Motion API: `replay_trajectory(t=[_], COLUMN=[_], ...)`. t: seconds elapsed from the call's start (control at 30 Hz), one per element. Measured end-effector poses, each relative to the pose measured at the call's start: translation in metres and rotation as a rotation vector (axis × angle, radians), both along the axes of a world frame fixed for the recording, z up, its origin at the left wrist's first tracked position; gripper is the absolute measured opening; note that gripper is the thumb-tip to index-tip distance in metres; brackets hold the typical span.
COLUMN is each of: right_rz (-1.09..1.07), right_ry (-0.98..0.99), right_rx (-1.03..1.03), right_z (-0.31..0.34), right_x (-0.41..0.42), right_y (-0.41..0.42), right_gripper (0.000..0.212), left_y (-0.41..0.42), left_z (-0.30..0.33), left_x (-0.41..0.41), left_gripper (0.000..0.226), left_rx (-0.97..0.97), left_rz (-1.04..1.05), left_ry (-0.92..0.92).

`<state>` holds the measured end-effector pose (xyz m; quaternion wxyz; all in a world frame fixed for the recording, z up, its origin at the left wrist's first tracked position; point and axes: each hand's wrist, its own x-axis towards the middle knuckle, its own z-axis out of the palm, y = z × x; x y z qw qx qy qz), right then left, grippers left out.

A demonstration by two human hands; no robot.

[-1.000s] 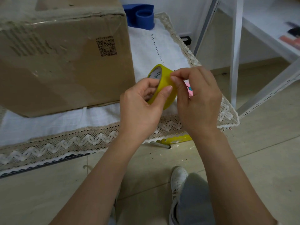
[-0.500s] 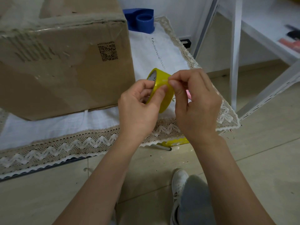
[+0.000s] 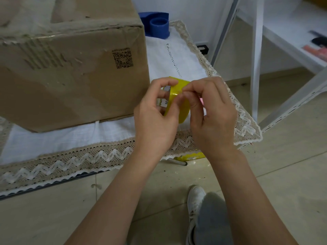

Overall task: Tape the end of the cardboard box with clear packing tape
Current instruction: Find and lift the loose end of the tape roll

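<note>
A large brown cardboard box [image 3: 70, 73] with a printed QR code stands on a low surface covered by a white lace-edged cloth [image 3: 70, 140]. In front of its right corner I hold a yellowish roll of packing tape [image 3: 183, 110] on edge. My left hand [image 3: 155, 119] grips the roll, with fingers through its core and the thumb on the outer face. My right hand [image 3: 212, 112] pinches at the roll's top edge with thumb and forefinger, where the tape end lies. The hands hide most of the roll.
A blue tape dispenser [image 3: 156, 25] sits behind the box at the cloth's far end. A white metal shelf frame [image 3: 256, 68] rises on the right. On the tiled floor below the cloth lie a pen [image 3: 177, 161] and yellow packaging [image 3: 191, 157]. My white shoe [image 3: 194, 206] is below.
The roll has turned in my left hand, so its outer face now points more toward me. My right fingertips have stayed pinched on its top edge. Both hands shifted slightly left.
</note>
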<state>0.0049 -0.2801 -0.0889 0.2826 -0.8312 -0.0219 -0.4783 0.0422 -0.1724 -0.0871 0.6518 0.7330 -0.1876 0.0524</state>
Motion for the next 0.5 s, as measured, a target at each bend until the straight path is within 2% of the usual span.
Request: replay_trajectory(t=[0.1,0.2,0.37,0.5], right_rz=[0.01,0.037,0.115,0.176], right_ry=[0.004,0.013,0.065,0.193], right_rx=[0.038,0.138,0.457,0.51], right_z=[0.002,0.008,0.021,0.02], right_x=[0.002,0.001,-0.009,-0.013], right_y=[0.002,0.004,0.001,-0.005], right_gripper=[0.012,0.007,0.044,0.042], left_y=[0.0,-0.002,-0.002,-0.002], left_z=[-0.001,-0.002,-0.003,-0.003], left_x=[0.001,-0.002,0.0,0.0], left_gripper=[0.018,0.016,0.008,0.011], left_rx=[0.041,-0.017,-0.085,-0.106], left_rz=[0.047,0.059,0.092,0.098], left_ry=[-0.079,-0.101,-0.065,-0.046])
